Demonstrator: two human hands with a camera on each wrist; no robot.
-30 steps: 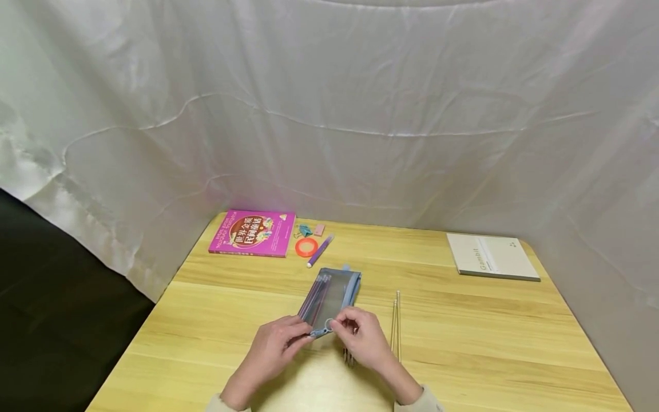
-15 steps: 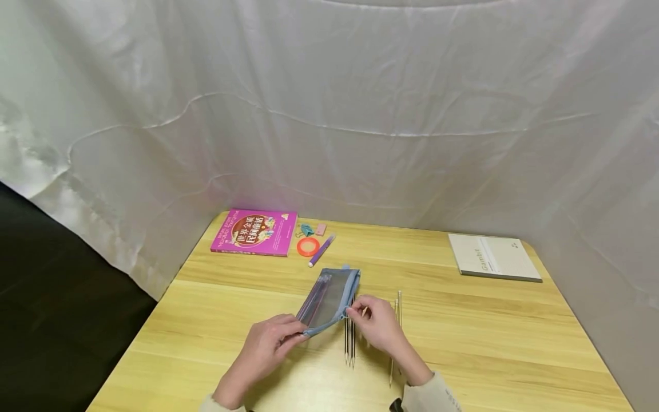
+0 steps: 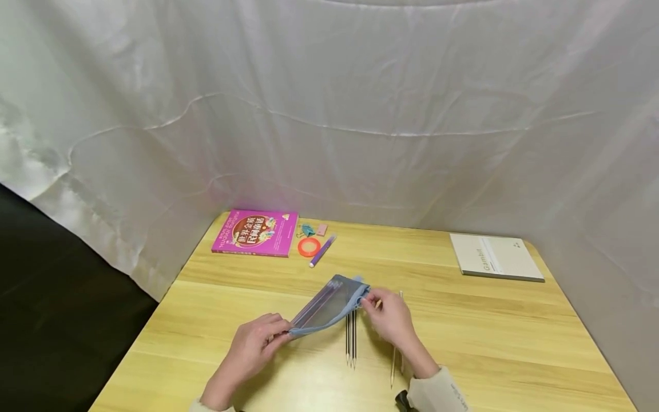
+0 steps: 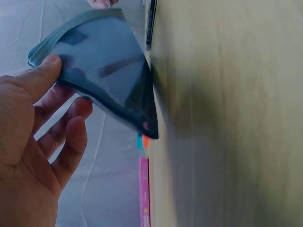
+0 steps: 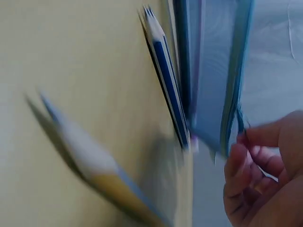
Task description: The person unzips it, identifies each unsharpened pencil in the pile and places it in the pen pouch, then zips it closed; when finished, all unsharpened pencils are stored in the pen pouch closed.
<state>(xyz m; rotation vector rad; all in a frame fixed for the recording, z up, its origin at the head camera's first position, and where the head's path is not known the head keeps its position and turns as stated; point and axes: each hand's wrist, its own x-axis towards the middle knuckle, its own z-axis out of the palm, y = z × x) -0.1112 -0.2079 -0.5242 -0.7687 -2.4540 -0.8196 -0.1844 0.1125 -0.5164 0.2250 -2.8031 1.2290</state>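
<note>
A blue-grey mesh zip pouch (image 3: 325,311) is held tilted over the table, with slender purplish sticks showing through its side. My left hand (image 3: 255,341) pinches the pouch's near left corner between thumb and fingers; in the left wrist view the thumb (image 4: 51,66) lies over the zip edge. At the other end of the zip, my right hand (image 3: 389,316) pinches the ring of the zip pull (image 5: 241,120). Dark striped pencils (image 3: 351,343) lie on the table below the pouch, their far ends hidden behind it. Gold pencils (image 3: 393,366) lie partly under my right forearm.
Toward the back left are a pink book (image 3: 257,233), an orange tape ring (image 3: 309,247), a purple pen (image 3: 322,251), a teal item (image 3: 308,230) and a pink eraser (image 3: 321,230). A pale notebook (image 3: 496,257) lies back right. Grey curtains (image 3: 329,114) surround the wooden table (image 3: 463,343).
My right hand has drawn the zip pull from beside my left hand to the pouch's far right end. My left hand has shifted a little left with its corner, and the pouch has turned.
</note>
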